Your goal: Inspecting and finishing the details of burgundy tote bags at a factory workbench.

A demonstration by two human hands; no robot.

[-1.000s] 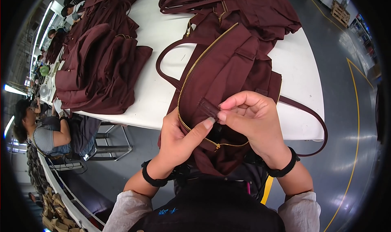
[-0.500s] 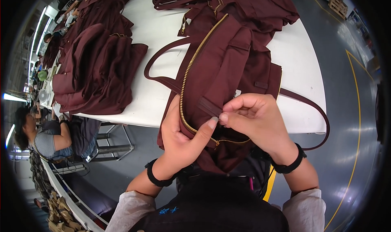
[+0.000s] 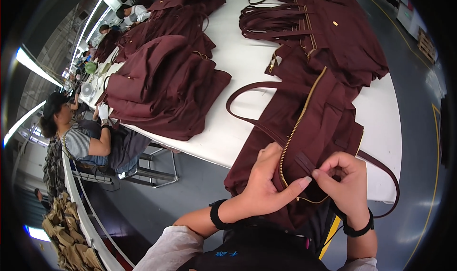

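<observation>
A maroon fabric bag (image 3: 328,118) lies at the table's near edge, its brass-toothed zipper (image 3: 291,149) undone along the opening. My left hand (image 3: 266,187) grips the bag's zippered edge, with the thumb lying over the opening and the fingers on the outer cloth. Close by, my right hand (image 3: 350,180) has thumb and forefinger pinched at the end of a small dark fabric tab (image 3: 302,162) on the bag. Whatever is between those fingertips is too small to make out. One looped handle (image 3: 233,99) spreads left, another strap (image 3: 388,173) hangs right over the edge.
More maroon bags (image 3: 352,37) with bundled straps are heaped at the back right of the white table (image 3: 228,47). A large maroon pile (image 3: 162,90) stands left. A seated co-worker (image 3: 81,137) is beside a metal stool (image 3: 159,171); tan pieces (image 3: 66,228) lie lower left.
The view has swung up and left, so bag and hands appear lower and farther right. Both hands keep about the same hold on the bag.
</observation>
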